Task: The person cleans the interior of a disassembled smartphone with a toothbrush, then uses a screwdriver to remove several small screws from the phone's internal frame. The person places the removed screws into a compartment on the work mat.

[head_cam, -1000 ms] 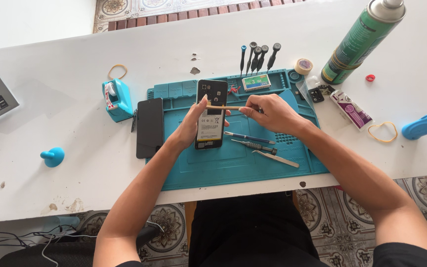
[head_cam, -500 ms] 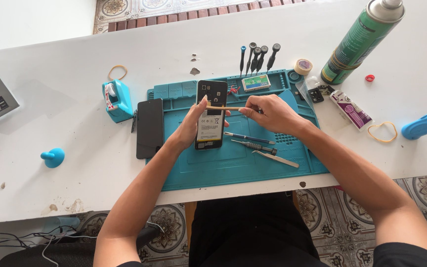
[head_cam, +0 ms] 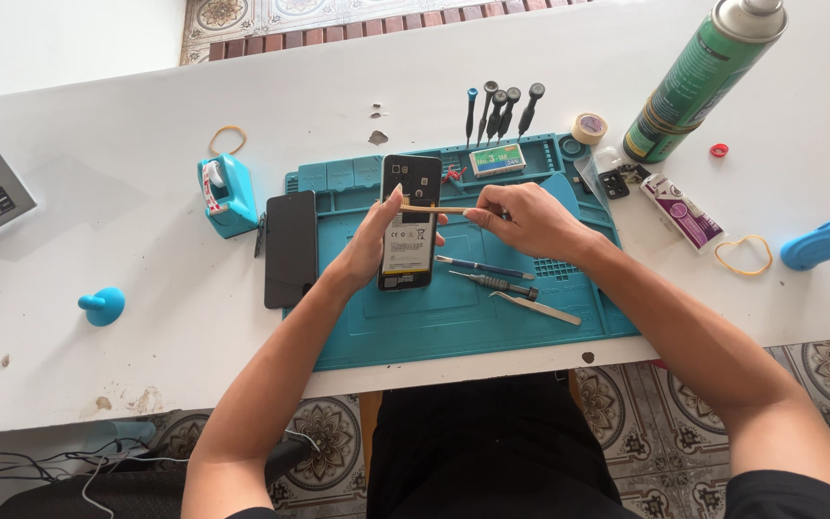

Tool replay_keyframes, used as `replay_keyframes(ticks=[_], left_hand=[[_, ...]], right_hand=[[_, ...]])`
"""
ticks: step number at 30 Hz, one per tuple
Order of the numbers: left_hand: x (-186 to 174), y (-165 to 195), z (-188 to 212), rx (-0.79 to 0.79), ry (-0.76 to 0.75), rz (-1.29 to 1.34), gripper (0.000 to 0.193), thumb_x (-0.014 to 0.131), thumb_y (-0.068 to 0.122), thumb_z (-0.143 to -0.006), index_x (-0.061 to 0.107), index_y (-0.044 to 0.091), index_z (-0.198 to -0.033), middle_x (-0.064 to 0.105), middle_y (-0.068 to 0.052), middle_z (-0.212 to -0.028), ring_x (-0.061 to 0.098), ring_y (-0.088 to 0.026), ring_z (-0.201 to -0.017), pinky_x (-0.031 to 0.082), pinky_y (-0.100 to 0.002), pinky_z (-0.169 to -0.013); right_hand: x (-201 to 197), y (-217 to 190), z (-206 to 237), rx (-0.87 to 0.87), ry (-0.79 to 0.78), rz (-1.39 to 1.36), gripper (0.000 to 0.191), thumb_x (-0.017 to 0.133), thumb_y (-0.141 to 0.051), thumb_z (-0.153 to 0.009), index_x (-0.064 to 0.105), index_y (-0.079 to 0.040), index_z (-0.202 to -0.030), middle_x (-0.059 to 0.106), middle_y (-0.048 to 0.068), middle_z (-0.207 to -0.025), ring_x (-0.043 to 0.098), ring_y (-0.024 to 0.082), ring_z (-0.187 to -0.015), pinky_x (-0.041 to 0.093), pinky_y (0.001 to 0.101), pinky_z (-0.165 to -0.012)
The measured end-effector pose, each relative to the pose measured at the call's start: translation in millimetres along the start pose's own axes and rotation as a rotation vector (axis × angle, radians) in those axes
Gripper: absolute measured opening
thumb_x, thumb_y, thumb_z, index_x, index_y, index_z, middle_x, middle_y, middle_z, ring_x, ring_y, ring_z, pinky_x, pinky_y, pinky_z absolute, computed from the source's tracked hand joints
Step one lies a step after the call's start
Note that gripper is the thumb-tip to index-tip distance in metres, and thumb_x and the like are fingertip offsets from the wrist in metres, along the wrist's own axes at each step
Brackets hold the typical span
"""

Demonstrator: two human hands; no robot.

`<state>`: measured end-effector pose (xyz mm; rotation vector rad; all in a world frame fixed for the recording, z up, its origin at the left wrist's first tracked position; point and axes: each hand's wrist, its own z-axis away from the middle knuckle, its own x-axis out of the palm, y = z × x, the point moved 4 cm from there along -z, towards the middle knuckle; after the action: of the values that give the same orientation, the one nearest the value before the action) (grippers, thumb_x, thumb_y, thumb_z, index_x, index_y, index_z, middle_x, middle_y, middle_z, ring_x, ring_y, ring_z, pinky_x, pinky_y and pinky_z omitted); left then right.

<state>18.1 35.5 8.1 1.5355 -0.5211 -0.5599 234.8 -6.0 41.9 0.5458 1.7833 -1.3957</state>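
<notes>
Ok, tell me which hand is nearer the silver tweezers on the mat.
Right. The right hand hovers just above the tweezers; the left hand is farther left, holding the phone.

A work mat (head_cam: 453, 327) lies in the middle of the bench (head_cam: 146, 96). On the mat, the left hand (head_cam: 372, 245) holds an opened phone (head_cam: 408, 223), and the right hand (head_cam: 525, 219) lays a thin stick (head_cam: 431, 209) across it. Right of the phone, on the mat, lie two screwdrivers (head_cam: 487, 274) and tweezers (head_cam: 535, 308). A screen panel (head_cam: 291, 248) lies at the mat's left edge, a tape dispenser (head_cam: 226, 195) behind it. Behind the mat stand more screwdrivers (head_cam: 500, 108); a spray can (head_cam: 698, 77) lies at the far right.
</notes>
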Motion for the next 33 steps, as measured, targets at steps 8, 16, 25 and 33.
replay_keyframes(ticks=[8, 16, 25, 33], left_hand=[[0.4, 1.0, 0.6, 0.009, 0.001, -0.007, 0.082, 0.033, 0.075, -0.092, 0.071, 0.006, -0.113, 0.078, -0.017, -0.088, 0.08, -0.027, -0.081, 0.067, -0.038, -0.069], [0.4, 0.7, 0.0, 0.018, -0.012, -0.011, 0.082, 0.032, 0.075, -0.093, 0.072, 0.006, -0.113, 0.077, -0.016, -0.087, 0.079, -0.026, -0.079, 0.066, -0.037, -0.068], [2.2, 3.4, 0.2, 0.065, -0.029, 0.01, 0.077, 0.032, 0.075, -0.093, 0.069, 0.011, -0.114, 0.076, -0.015, -0.094, 0.079, -0.026, -0.086, 0.065, -0.039, -0.071], [4.3, 3.6, 2.0, 0.087, -0.053, 0.063, 0.077, 0.031, 0.075, -0.097, 0.072, 0.012, -0.113, 0.075, -0.012, -0.103, 0.077, -0.026, -0.091, 0.064, -0.041, -0.08]], right_hand=[[-1.2, -1.7, 0.2, -0.008, 0.001, -0.001, 0.042, 0.062, -0.043, -0.099, 0.067, -0.005, -0.084, 0.063, 0.006, -0.06, 0.057, 0.018, -0.051, 0.042, 0.0358, -0.049], [0.5, 0.1, 0.6, 0.008, -0.026, -0.013, 0.042, 0.06, -0.042, -0.101, 0.067, -0.005, -0.082, 0.056, 0.005, -0.056, 0.049, 0.016, -0.047, 0.038, 0.0355, -0.047], [-2.4, 8.5, 0.4, 0.0, -0.05, -0.11, 0.04, 0.058, -0.036, -0.103, 0.064, -0.005, -0.079, 0.046, 0.0, -0.053, 0.038, 0.01, -0.046, 0.032, 0.0325, -0.042], [1.9, 10.6, 0.5, 0.017, -0.09, -0.11, 0.041, 0.065, -0.038, -0.099, 0.068, -0.004, -0.078, 0.048, -0.003, -0.053, 0.038, 0.008, -0.046, 0.031, 0.0308, -0.041]])
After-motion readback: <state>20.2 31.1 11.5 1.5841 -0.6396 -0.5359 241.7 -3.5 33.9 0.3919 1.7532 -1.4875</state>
